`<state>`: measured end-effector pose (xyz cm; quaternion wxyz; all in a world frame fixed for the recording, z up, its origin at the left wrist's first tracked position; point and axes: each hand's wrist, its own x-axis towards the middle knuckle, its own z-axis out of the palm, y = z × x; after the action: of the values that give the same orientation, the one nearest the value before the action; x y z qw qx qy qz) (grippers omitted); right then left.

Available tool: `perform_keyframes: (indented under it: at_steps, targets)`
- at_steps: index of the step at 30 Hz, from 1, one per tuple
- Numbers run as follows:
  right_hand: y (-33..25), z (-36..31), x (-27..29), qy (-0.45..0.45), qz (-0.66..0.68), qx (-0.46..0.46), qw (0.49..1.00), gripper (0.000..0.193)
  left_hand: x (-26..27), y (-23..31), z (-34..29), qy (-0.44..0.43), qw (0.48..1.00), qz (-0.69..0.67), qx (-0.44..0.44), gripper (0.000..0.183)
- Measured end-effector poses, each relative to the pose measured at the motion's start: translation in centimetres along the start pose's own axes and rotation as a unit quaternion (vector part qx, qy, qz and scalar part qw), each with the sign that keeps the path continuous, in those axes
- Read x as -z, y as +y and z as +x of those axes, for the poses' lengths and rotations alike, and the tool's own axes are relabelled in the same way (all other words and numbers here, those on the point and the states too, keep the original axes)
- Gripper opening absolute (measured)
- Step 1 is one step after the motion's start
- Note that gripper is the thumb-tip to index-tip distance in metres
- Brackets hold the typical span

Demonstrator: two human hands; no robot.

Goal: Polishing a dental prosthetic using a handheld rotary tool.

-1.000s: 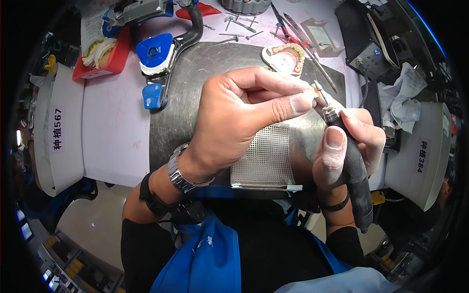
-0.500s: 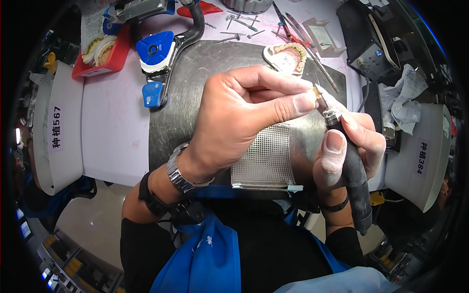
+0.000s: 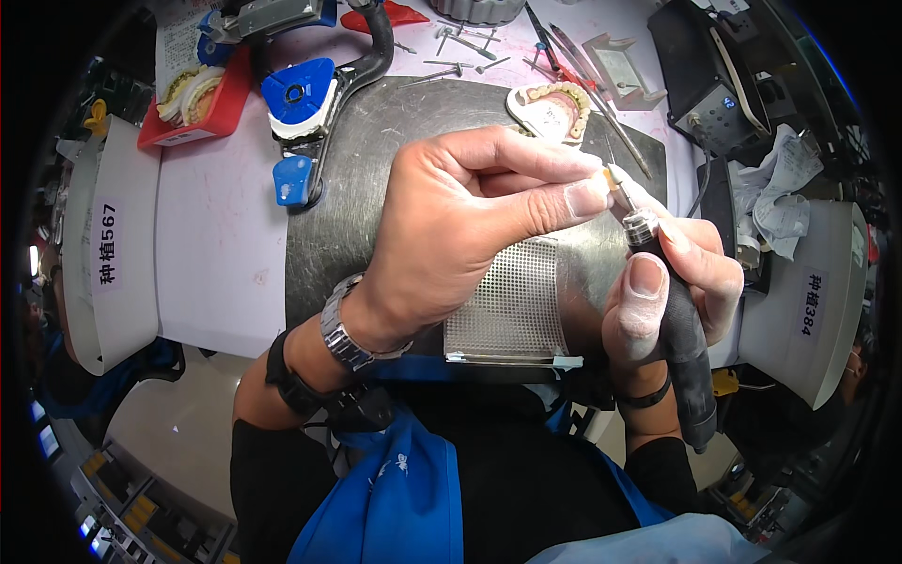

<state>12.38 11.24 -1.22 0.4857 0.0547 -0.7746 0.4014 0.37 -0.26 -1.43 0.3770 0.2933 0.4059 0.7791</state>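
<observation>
White-covered worktop (image 3: 216,235) spans the frame; from my remote seat I count two printed labels (image 3: 106,242), one per side panel (image 3: 136,268), and one lit display (image 3: 728,102) upper right. Right of centre, the left hand (image 3: 451,216) pinches one small yellowish piece (image 3: 609,180); the right hand (image 3: 686,273) is wrapped around one grinding tool (image 3: 686,343), its tip beside the piece, contact unclear to me. One tooth model (image 3: 537,116) lies above.

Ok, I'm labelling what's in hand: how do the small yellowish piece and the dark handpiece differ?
The small yellowish piece is tiny and pinched in the left hand; the dark handpiece is long and gripped in the right hand. The small yellowish piece is pale, while the dark handpiece is mostly black with a metal nose. Both are held up.
</observation>
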Motion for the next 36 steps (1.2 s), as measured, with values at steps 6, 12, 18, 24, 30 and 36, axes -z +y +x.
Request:
perform_keyframes:
  at_steps: [6, 12, 18, 24, 30, 36]
  targets:
    - [-0.33, -0.03, 0.16, 0.007, 0.005, -0.022, 1.000, 0.023, -0.04, -0.03, 0.07, -0.003, 1.000, -0.001, 0.004, 0.014]
    - [-0.19, 0.13, 0.18, -0.002, 0.034, -0.024, 0.999, 0.023, -0.03, -0.03, 0.04, 0.000, 1.000, -0.011, 0.003, 0.015]
    - [-0.18, 0.13, 0.27, -0.006, 0.045, -0.025, 0.999, 0.022, -0.11, 0.04, 0.04, -0.001, 1.000, 0.001, -0.008, 0.015]
    - [-0.23, 0.21, 0.32, -0.010, 0.055, -0.024, 0.998, 0.021, -0.08, -0.10, 0.06, -0.003, 1.000, -0.011, -0.011, 0.015]
    - [-0.24, 0.24, 0.43, -0.021, 0.030, -0.015, 0.999, 0.022, -0.25, -0.04, 0.02, 0.004, 1.000, -0.011, -0.002, 0.015]
    - [-0.04, 0.01, 0.76, -0.024, 0.016, -0.001, 1.000, 0.024, -0.20, -0.18, 0.05, 0.017, 1.000, -0.019, -0.011, 0.016]
